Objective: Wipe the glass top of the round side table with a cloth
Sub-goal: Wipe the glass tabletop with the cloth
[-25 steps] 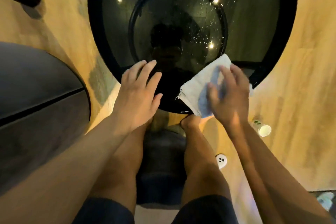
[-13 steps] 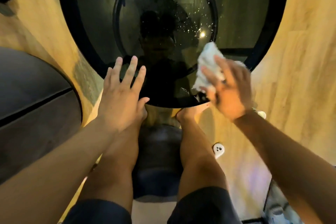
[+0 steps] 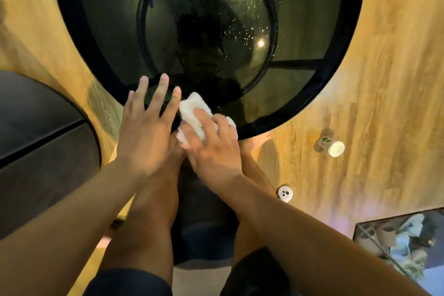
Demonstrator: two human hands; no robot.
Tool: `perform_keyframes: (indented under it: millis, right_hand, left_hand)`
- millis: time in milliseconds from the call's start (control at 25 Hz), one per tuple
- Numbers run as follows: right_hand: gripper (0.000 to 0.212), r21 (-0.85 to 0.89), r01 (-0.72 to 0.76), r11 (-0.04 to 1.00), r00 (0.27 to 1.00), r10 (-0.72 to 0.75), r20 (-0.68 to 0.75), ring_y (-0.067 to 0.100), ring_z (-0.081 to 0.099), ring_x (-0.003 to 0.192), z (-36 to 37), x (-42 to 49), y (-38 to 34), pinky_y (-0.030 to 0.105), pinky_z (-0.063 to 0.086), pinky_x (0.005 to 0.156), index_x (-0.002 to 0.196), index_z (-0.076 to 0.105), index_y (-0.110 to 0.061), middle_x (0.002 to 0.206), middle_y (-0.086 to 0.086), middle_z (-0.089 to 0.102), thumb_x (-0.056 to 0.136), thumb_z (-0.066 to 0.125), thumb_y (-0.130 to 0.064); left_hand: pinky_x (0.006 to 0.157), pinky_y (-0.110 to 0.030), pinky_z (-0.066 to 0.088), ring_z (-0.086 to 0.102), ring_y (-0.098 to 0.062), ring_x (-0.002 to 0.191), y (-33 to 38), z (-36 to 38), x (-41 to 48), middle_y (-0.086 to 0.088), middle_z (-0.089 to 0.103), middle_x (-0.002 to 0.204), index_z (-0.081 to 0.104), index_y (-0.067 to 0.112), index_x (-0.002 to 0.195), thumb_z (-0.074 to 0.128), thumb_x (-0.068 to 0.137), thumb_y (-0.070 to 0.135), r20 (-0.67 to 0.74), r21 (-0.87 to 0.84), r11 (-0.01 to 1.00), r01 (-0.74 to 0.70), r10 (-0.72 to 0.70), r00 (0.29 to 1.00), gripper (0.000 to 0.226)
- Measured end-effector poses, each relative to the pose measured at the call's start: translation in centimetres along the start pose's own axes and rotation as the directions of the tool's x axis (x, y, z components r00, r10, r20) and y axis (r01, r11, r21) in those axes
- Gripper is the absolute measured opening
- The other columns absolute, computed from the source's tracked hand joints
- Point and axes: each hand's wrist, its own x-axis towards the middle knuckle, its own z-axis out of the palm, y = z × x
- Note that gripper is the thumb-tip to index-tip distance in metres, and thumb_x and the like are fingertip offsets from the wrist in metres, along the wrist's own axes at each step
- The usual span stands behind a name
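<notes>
The round side table (image 3: 336, 60) has a dark glass top in a black rim, speckled with small droplets toward its far right. A white cloth (image 3: 193, 113) lies bunched on the near edge of the glass. My right hand (image 3: 211, 146) presses down on the cloth, fingers curled over it. My left hand (image 3: 149, 127) rests flat on the near rim just left of the cloth, fingers spread, holding nothing. The two hands nearly touch.
A dark upholstered seat (image 3: 40, 142) sits at the left. On the wooden floor to the right lie a paper cup (image 3: 332, 146) on its side and a small white round object (image 3: 285, 193). A glass box (image 3: 403, 245) is at lower right. My bare legs are below the table edge.
My right hand has dragged the cloth left along the near edge, from the right side to beside my left hand. The cloth has bunched up. The left hand stayed on the rim.
</notes>
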Motion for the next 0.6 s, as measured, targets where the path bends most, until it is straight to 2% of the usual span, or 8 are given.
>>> perform_keyframes:
  millis: [40,80,200,280,360,480,520,600]
  right_hand:
    - [0.044,-0.049,0.174,0.983,0.984,-0.172,0.043,0.036,0.054,0.111,-0.4,0.2,1.3,0.046,0.049,0.085,0.122,0.066,-0.020,0.132,0.013,0.061,0.079,0.076,-0.027]
    - [0.038,-0.054,0.232,0.971,0.972,-0.230,0.052,0.035,0.060,0.104,-1.2,0.5,3.5,0.043,0.048,0.079,0.118,0.069,-0.021,0.129,0.011,0.064,0.081,0.072,-0.025]
    - [0.036,0.048,-0.114,0.992,0.991,0.117,-0.067,0.036,0.065,0.095,-5.0,2.0,14.5,0.042,0.046,0.075,0.119,0.066,-0.015,0.119,0.006,0.070,0.085,0.067,-0.023]
    - [0.044,-0.153,-0.191,0.970,0.981,0.184,-0.058,0.044,0.054,0.107,-7.5,3.5,20.5,0.044,0.045,0.080,0.134,0.054,-0.018,0.138,0.016,0.053,0.092,0.058,-0.032]
    - [0.045,-0.143,-0.402,0.904,0.911,0.380,-0.159,0.042,0.049,0.116,-8.5,5.6,22.8,0.041,0.044,0.086,0.136,0.049,-0.027,0.148,0.013,0.040,0.094,0.046,-0.042]
    - [0.048,0.000,-0.641,0.768,0.735,0.614,-0.289,0.039,0.049,0.120,-5.8,6.9,16.4,0.033,0.041,0.086,0.136,0.052,-0.027,0.152,0.009,0.039,0.091,0.047,-0.039]
    - [0.048,0.019,-0.624,0.782,0.747,0.603,-0.281,0.040,0.049,0.116,-4.3,6.1,13.1,0.033,0.040,0.085,0.136,0.054,-0.023,0.150,0.012,0.041,0.090,0.051,-0.035]
    - [0.048,0.022,-0.457,0.889,0.875,0.454,-0.166,0.040,0.050,0.106,-1.7,3.9,5.1,0.036,0.040,0.086,0.133,0.057,-0.017,0.145,0.016,0.045,0.086,0.057,-0.031]
  left_hand:
    - [0.115,-0.061,0.023,0.016,-0.046,0.147,-0.1,0.1,0.0,-0.016,0.021,0.163,0.032,0.013,0.152,0.063,0.088,0.041,-0.005,-0.002,1.000,-0.006,0.006,1.000,0.077]
    - [0.114,-0.061,0.023,0.017,-0.046,0.147,-0.3,0.1,-0.1,-0.016,0.021,0.162,0.032,0.013,0.152,0.063,0.088,0.043,-0.011,0.003,1.000,-0.007,0.007,1.000,0.077]
    - [0.113,-0.060,0.026,0.020,-0.046,0.146,-0.4,0.2,-0.1,-0.016,0.023,0.162,0.033,0.014,0.151,0.062,0.087,0.049,-0.037,0.014,1.000,-0.003,0.004,0.999,0.078]
    - [0.112,-0.060,0.027,0.022,-0.045,0.146,-0.3,0.4,-0.1,-0.015,0.025,0.161,0.034,0.015,0.151,0.061,0.087,0.050,-0.054,0.018,1.000,0.000,0.001,0.999,0.078]
    - [0.111,-0.060,0.027,0.022,-0.044,0.146,-0.3,0.5,-0.1,-0.014,0.025,0.161,0.034,0.016,0.151,0.062,0.086,0.051,-0.068,0.012,1.000,-0.003,0.003,0.998,0.079]
    - [0.113,-0.060,0.026,0.020,-0.043,0.147,-0.3,0.5,-0.2,-0.013,0.025,0.162,0.034,0.017,0.151,0.066,0.085,0.049,-0.060,-0.009,1.000,0.010,-0.011,0.998,0.080]
    - [0.113,-0.060,0.025,0.020,-0.043,0.147,-0.3,0.5,-0.2,-0.013,0.024,0.162,0.034,0.017,0.151,0.066,0.085,0.048,-0.053,-0.014,1.000,0.011,-0.011,0.999,0.080]
    - [0.113,-0.060,0.025,0.019,-0.043,0.147,-0.4,0.3,-0.2,-0.013,0.024,0.162,0.034,0.017,0.151,0.067,0.085,0.046,-0.049,-0.022,1.000,0.008,-0.009,0.999,0.080]
